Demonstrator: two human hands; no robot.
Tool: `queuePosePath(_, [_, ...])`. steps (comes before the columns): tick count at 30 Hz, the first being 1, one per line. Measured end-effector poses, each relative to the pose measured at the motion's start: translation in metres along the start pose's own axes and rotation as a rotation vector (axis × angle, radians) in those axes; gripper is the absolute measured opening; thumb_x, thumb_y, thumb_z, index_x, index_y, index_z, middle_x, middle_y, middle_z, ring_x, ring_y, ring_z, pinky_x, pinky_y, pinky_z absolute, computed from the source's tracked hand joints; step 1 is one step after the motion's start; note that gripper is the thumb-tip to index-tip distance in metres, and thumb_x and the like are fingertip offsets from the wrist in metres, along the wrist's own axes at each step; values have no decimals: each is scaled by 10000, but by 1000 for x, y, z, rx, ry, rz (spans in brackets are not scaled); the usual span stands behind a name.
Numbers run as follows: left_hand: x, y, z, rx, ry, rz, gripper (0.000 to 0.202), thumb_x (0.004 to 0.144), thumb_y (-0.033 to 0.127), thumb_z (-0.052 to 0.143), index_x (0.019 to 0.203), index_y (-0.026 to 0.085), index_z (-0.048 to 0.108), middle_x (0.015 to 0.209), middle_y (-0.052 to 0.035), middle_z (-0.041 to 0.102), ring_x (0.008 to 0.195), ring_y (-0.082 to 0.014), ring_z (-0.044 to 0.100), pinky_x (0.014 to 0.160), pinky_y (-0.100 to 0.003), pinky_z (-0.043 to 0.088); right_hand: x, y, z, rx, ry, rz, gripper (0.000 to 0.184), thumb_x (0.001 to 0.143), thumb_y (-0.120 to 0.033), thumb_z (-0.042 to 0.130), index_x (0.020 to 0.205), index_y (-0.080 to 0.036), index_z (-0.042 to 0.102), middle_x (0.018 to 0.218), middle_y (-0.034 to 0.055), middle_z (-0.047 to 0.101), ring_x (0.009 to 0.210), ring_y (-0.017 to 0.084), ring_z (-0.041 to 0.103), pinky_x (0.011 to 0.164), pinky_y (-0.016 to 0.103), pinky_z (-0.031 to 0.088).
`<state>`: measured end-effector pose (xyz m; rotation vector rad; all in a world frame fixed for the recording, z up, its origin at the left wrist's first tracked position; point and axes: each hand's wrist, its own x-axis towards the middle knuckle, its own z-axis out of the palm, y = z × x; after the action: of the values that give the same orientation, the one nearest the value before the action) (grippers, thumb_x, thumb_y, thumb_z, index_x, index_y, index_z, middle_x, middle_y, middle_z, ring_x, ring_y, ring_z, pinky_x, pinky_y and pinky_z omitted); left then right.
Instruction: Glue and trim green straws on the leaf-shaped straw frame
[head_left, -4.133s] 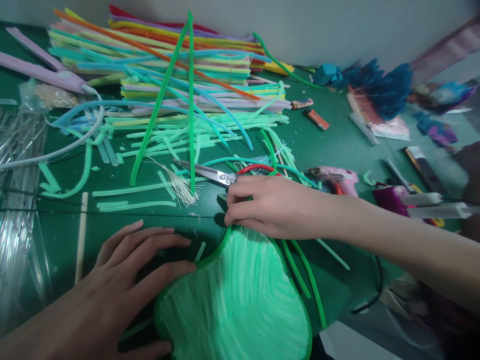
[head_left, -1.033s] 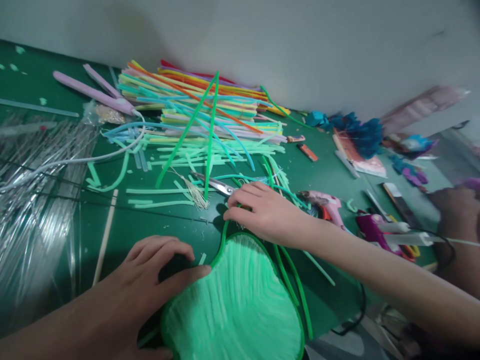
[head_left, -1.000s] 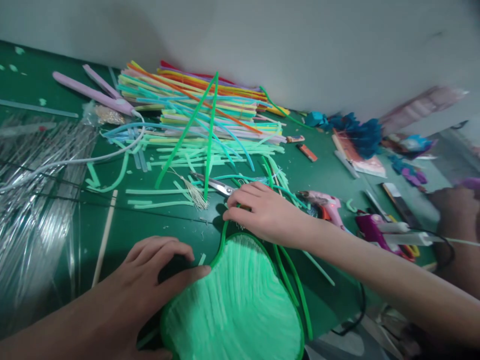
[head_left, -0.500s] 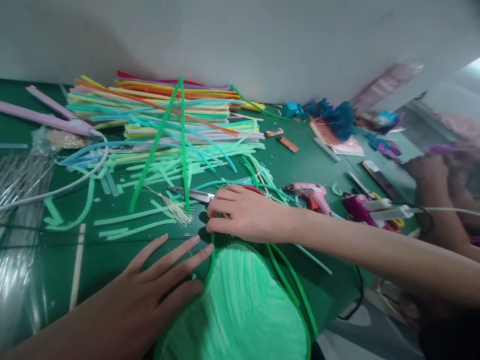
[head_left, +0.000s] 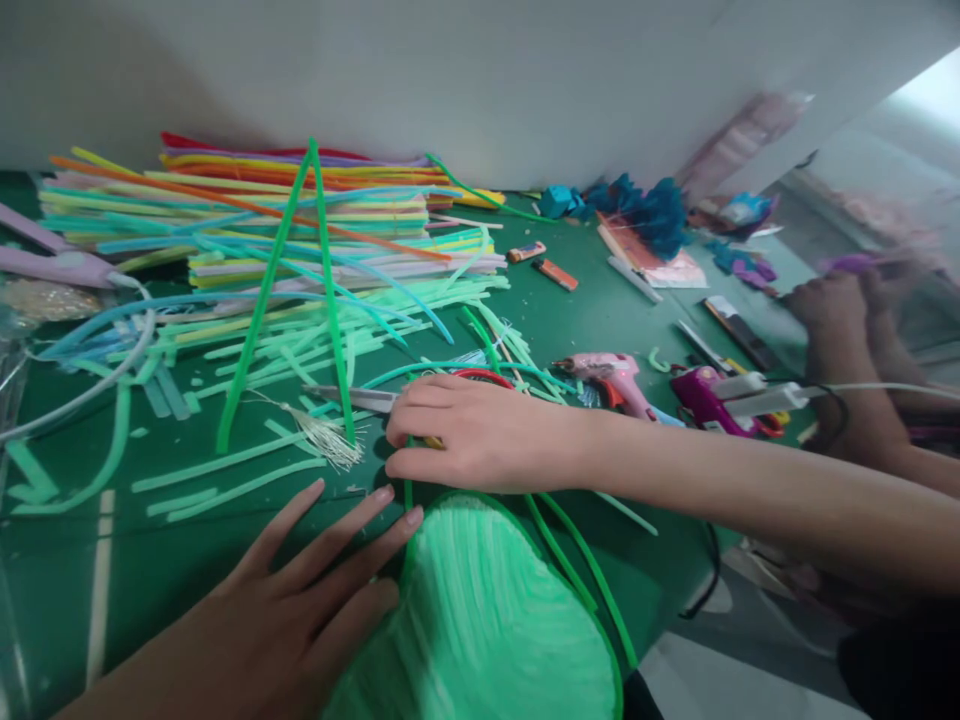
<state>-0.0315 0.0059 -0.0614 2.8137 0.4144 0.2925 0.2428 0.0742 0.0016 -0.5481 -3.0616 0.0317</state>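
Note:
A rounded, light-green fuzzy panel with a darker green pipe-cleaner edge lies in front of me. My left hand rests flat with fingers spread, its fingertips at the panel's left edge. Just beyond the panel, my right hand is closed palm down over a pair of scissors. Their blades point left from under the fingers, and a red handle part shows behind the hand. Its fingertips are mostly hidden. A green strand runs from the panel's edge up under this hand. Two loose green pipe cleaners trail along the panel's right side.
Bundles of coloured pipe cleaners lie along the wall, with a bent green one before them. A pink glue gun, a purple power strip and a tassel are nearby. Another person's hands are at right.
The view has turned slightly right, so the table's things sit further left. Both hands keep nearly the same pose, the right still over the scissors.

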Motion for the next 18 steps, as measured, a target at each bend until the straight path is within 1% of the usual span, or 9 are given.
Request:
queuePosePath(3, [3, 0, -1, 8, 7, -13, 514, 765, 182, 637, 1264, 303, 613, 1620, -11, 443, 1550, -280, 271, 1274, -504, -91, -20, -3, -15, 34, 99, 89, 262, 1046, -143, 437, 1146, -139, 680, 1164, 124, 682, 1159, 218, 575, 998, 394, 471])
queuePosePath(5, [5, 0, 0, 38, 32, 12, 446, 802, 134, 620, 1211, 312, 629, 1623, 16, 439, 1565, -256, 226, 1280, -481, -87, -47, -8, -27, 34, 172, 233, 246, 1021, -113, 469, 1151, -131, 677, 1143, 121, 697, 1137, 217, 598, 991, 392, 490])
queuePosePath(7, [6, 1, 1, 59, 61, 9, 400, 849, 78, 570, 1163, 317, 635, 1627, 43, 429, 1574, -236, 193, 1286, -487, -49, -82, -17, -35, 6, 262, 511, 192, 1013, -212, 530, 1114, -147, 681, 1087, 118, 705, 1025, 227, 642, 888, 387, 532])
queuePosePath(8, [7, 2, 1, 64, 74, -12, 389, 869, 58, 541, 1145, 317, 634, 1626, 51, 429, 1575, -228, 186, 1288, -498, -19, -101, -21, -36, -23, 313, 718, 197, 1016, -264, 535, 1096, -159, 681, 1038, 111, 706, 987, 239, 654, 858, 397, 536])
queuePosePath(9, [7, 3, 2, 63, 81, -31, 381, 887, 50, 517, 1136, 315, 631, 1625, 52, 429, 1576, -221, 180, 1287, -507, 4, -119, -26, -34, -29, 357, 922, 221, 1019, -321, 528, 1063, -172, 685, 982, 100, 708, 929, 241, 665, 825, 398, 536])
queuePosePath(10, [8, 4, 1, 61, 81, -41, 376, 901, 48, 497, 1136, 312, 626, 1624, 50, 432, 1577, -212, 176, 1286, -511, 16, -136, -30, -29, -6, 347, 1134, 278, 1010, -409, 537, 1051, -179, 688, 961, 103, 705, 896, 253, 668, 798, 404, 534])
queuePosePath(12, [9, 6, 0, 58, 84, -28, 375, 916, 40, 466, 1132, 305, 618, 1613, 48, 449, 1576, -191, 174, 1287, -503, 19, -161, -38, -13, -12, 295, 1426, 469, 940, -595, 572, 1044, -146, 662, 988, 155, 701, 905, 311, 664, 776, 437, 523])
queuePosePath(15, [10, 4, -3, 62, 93, -6, 353, 932, 49, 441, 1117, 293, 618, 1569, 49, 512, 1574, -187, 180, 1292, -489, 34, -176, -42, 17, 14, 251, 1628, 649, 859, -698, 598, 1116, -102, 610, 1048, 209, 679, 968, 367, 650, 813, 461, 505])
queuePosePath(18, [10, 0, -6, 22, 56, -10, 338, 942, 75, 482, 1135, 316, 618, 1542, 91, 539, 1576, -149, 159, 1298, -413, 4, -173, -37, 34, -7, 284, 1685, 656, 847, -711, 573, 1087, -102, 597, 1012, 226, 668, 953, 383, 637, 809, 465, 486])
